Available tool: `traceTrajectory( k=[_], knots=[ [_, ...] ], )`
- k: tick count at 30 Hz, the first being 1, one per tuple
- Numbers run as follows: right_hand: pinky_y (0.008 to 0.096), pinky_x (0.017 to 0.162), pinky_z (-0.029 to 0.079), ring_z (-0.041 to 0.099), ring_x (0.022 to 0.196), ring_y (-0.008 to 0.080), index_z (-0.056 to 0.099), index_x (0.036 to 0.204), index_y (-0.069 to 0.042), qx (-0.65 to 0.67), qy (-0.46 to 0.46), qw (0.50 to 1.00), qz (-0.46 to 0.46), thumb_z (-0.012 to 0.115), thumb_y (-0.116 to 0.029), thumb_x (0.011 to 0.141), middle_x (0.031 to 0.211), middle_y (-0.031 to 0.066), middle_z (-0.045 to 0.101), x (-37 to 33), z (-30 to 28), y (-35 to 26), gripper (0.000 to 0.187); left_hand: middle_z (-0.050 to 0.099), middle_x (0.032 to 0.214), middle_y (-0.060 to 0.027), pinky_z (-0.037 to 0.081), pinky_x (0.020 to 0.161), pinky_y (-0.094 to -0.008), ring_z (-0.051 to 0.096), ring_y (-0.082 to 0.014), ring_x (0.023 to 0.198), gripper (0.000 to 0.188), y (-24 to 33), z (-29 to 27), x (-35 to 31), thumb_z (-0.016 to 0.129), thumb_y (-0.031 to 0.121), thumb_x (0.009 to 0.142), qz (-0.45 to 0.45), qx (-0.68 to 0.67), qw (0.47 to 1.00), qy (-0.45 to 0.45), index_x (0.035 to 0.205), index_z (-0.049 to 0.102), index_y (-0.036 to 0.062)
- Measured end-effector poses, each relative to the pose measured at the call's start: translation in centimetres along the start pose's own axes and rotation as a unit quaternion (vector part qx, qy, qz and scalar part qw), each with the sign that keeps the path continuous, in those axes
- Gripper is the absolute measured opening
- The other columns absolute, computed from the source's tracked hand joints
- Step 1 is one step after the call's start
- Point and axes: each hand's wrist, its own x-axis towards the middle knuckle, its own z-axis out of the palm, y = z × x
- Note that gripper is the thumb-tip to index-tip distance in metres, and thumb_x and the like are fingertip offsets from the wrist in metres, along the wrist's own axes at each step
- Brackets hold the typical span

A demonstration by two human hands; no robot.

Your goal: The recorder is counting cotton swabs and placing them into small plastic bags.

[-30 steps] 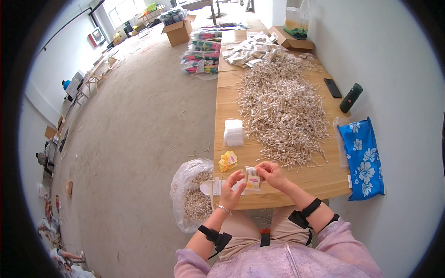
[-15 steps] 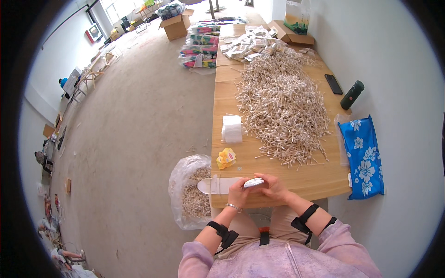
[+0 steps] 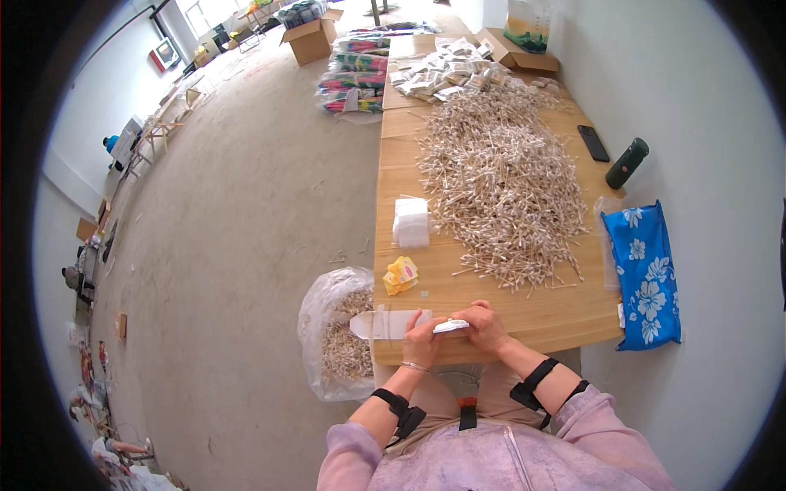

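Near the table's front edge, a small white packet [image 3: 451, 326] is pinched between my two hands. My left hand [image 3: 421, 342] closes on its left end, and my right hand [image 3: 485, 331] holds the right end with curled fingers. Left of it lies a whitish strip with a rounded end [image 3: 385, 325], partly under my left hand. Yellow cards [image 3: 400, 277] sit just beyond the strip, and a stack of small white bags [image 3: 410, 222] lies farther up. A large heap of cotton swabs [image 3: 508, 180] covers the table's middle.
Filled packets [image 3: 449, 69] are piled at the far end, before an open carton [image 3: 517, 54]. Along the right are a black phone [image 3: 593, 144], a dark green bottle [image 3: 628, 164] and a blue floral pouch [image 3: 645, 274]. A clear bag of swabs [image 3: 311, 327] stands on the floor at left.
The packet has tilted flatter and shows less of its silvery-white face. My right hand has shifted slightly right along it, and my left thumb is raised more.
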Motion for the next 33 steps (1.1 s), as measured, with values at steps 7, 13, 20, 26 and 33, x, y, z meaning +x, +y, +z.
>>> traceTrajectory(
  k=[7, 13, 20, 26, 33],
  knots=[
    [0.0362, 0.088, 0.047, 0.063, 0.093, 0.0274, 0.065, 0.107, -0.007, 0.049, -0.044, 0.995, 0.074, 0.071, -0.004, 0.071, 0.1, 0.0115, 0.067, 0.4, -0.8, -0.2, 0.038, 0.069, 0.096, -0.0119, 0.047, 0.092, -0.0366, 0.065, -0.0257, 0.096, 0.032, 2.9, -1.6, 1.3, 0.073, 0.006, 0.074, -0.077, -0.109, 0.991, 0.027, 0.105, 0.065, 0.0047],
    [0.0364, 0.089, 0.049, 0.062, 0.104, 0.0289, 0.061, 0.116, -0.002, 0.071, 0.005, 0.997, -0.005, 0.073, -0.008, 0.076, 0.109, 0.0149, 0.066, 1.1, -2.3, -2.4, 0.043, 0.069, 0.097, -0.0124, 0.05, 0.084, -0.0313, 0.066, -0.0225, 0.095, 0.03, 2.2, -2.5, 1.4, 0.075, 0.008, 0.075, -0.048, -0.129, 0.99, -0.022, 0.103, 0.067, 0.0023],
    [0.0335, 0.083, 0.052, 0.066, 0.095, 0.0275, 0.063, 0.113, -0.002, 0.097, -0.019, 0.995, 0.019, 0.073, -0.008, 0.077, 0.103, 0.0149, 0.068, 0.7, -2.5, -2.0, 0.038, 0.069, 0.097, -0.0125, 0.051, 0.08, -0.0302, 0.067, -0.0208, 0.091, 0.025, 2.9, -2.3, 1.7, 0.074, 0.008, 0.076, -0.109, -0.171, 0.978, -0.041, 0.1, 0.068, 0.0023],
    [0.0322, 0.079, 0.053, 0.067, 0.092, 0.0267, 0.067, 0.107, -0.002, 0.134, -0.011, 0.989, 0.059, 0.071, -0.012, 0.079, 0.101, 0.0155, 0.068, 0.4, -2.7, -2.0, 0.03, 0.07, 0.094, -0.0127, 0.051, 0.075, -0.0298, 0.067, -0.0202, 0.086, 0.025, 3.3, -2.3, 2.1, 0.075, 0.007, 0.075, -0.051, -0.152, 0.987, -0.012, 0.099, 0.068, 0.0028],
    [0.0323, 0.077, 0.053, 0.067, 0.09, 0.0264, 0.067, 0.105, -0.003, 0.111, -0.004, 0.993, 0.034, 0.069, -0.012, 0.081, 0.1, 0.0147, 0.068, -0.5, -2.6, -1.8, 0.026, 0.07, 0.089, -0.0109, 0.053, 0.072, -0.0296, 0.068, -0.0211, 0.081, 0.021, 2.6, -1.8, 1.5, 0.076, 0.007, 0.073, -0.021, -0.138, 0.99, -0.034, 0.092, 0.07, 0.0042]
  ],
)
